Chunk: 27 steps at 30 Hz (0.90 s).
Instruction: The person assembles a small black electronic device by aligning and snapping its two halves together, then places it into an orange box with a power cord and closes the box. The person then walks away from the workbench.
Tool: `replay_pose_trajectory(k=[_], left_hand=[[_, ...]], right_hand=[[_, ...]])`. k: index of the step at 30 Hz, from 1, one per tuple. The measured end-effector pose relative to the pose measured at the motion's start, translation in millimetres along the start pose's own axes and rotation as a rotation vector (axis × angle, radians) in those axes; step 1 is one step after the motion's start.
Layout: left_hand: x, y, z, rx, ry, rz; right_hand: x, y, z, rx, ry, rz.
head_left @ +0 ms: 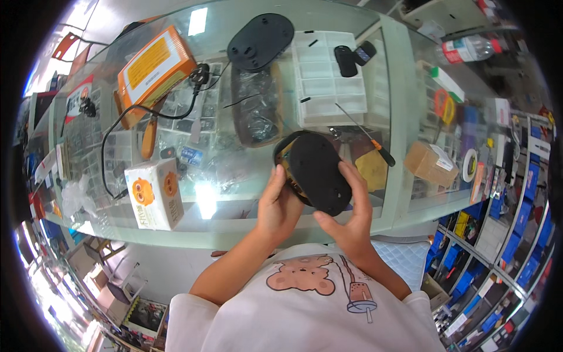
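Over the near edge of the glass counter I hold a black oval device in two parts. My left hand (280, 206) grips the lower black housing (282, 144), where a strip of greenish-yellow inside shows along the left edge. My right hand (354, 226) has its thumb and fingers around the black oval cover (316, 167), which lies tilted over that housing and hides most of its inside. Just to the right lies a screwdriver (382, 151) with an orange and black handle. Another black oval plate (258, 42) with small holes rests at the far side.
A white compartment tray (328, 82) carries two black key-fob-like pieces (347, 61). Left stand an orange box (155, 70), a black cable (146, 110) and a white box (153, 195). To the right are a cardboard box (431, 165), scissors (444, 105) and a plastic bottle (469, 49).
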<state>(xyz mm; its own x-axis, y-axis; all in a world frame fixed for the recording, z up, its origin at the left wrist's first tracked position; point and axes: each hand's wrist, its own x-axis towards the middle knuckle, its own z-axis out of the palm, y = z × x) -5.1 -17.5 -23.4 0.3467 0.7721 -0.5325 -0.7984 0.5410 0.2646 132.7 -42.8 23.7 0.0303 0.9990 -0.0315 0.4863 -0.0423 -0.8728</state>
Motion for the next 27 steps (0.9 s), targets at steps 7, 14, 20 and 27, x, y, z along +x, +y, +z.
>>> replay_pose_trajectory(k=[7,14,20,27], left_hand=[[-1.1,-8.5,-11.0,0.085,0.0,-0.007],[-6.5,-10.4,-15.4,0.463,0.044,0.19],[-16.6,4.1,-16.8,0.651,0.149,0.201],[-27.7,23.6,-40.3,0.771,0.193,0.383]], right_hand=[[-1.4,27.0,2.9,0.158,0.055,0.058],[-0.8,27.9,5.2,0.412,0.091,0.185],[1.7,33.8,-1.7,0.377,0.128,0.075],[-1.0,50.1,-22.0,0.412,0.192,0.094]])
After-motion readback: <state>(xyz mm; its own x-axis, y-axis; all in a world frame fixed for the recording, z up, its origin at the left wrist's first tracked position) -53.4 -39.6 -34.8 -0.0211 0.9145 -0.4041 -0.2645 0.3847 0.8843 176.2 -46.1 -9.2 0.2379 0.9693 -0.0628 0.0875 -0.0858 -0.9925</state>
